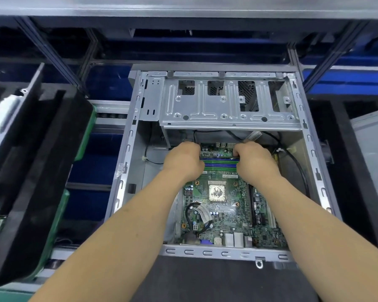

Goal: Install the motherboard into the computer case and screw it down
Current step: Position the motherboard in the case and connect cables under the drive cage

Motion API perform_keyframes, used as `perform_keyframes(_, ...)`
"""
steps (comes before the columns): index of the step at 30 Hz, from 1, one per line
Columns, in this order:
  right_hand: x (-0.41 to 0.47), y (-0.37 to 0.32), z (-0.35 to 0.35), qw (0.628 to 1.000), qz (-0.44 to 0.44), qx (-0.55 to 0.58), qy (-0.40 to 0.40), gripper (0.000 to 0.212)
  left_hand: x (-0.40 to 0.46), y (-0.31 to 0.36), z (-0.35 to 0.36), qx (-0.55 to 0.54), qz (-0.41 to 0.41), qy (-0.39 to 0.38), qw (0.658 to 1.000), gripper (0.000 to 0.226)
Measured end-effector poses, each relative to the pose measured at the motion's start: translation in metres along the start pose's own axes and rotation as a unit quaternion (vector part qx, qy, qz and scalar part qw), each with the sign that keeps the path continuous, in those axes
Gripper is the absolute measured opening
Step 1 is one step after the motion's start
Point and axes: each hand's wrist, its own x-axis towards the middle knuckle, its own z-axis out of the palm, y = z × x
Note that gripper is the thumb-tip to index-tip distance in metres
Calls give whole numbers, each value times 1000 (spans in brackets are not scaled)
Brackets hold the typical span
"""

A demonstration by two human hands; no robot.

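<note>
Dark blue bins and metal shelf rails fill the background of the workstation, with black foam-lined trays leaning at the left and a green tray edge behind them. On the dark bench lies the computer case, open side up, its grey steel walls framing the view. Across the far part of the case spans a silver drive cage with four cut-out openings. Below the cage the green motherboard lies flat inside the case, its rear ports against the near wall. A square processor sits at the board's middle, blue and green memory slots run across beyond it, and a black cable loop with a white label lies on its near left part. Black cables curve down the case's right side.

Both bare forearms reach in from the near edge. The left hand rests at the far left of the board with fingers curled down; whether it grips the board edge cannot be told. The right hand is at the far right, its fingers bent over near the memory slots; what they hold, if anything, is hidden
</note>
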Motion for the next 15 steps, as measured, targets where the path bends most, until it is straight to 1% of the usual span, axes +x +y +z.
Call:
perform_keyframes(2, -1, 0, 2, 1000, 2, -4, 2, 37, -2, -1, 1, -1, 4, -1, 1000, 23)
perform_keyframes(4, 0, 1, 4, 1000, 9, 5, 2, 42, -2, -1, 2, -12, -1, 1, 1000, 24)
perform_keyframes(6, 0, 3, 4, 1000, 7, 18, 3, 46, -3, -2, 1, -54, -20, 6, 998, 25)
perform_keyframes(9, 1, 4, 1, 999, 6, 41, -1, 38, -4, -5, -3, -100, -55, 20, 993, 22)
perform_keyframes(12, 0, 5, -5, 997, 16, 69, 1, 26, -7, -8, -5, -88, -73, 22, 993, 25)
perform_keyframes(15, -7, 5, -8, 997, 41, 64, 30, 31, -11, -14, -7, -98, -93, 35, 990, 24)
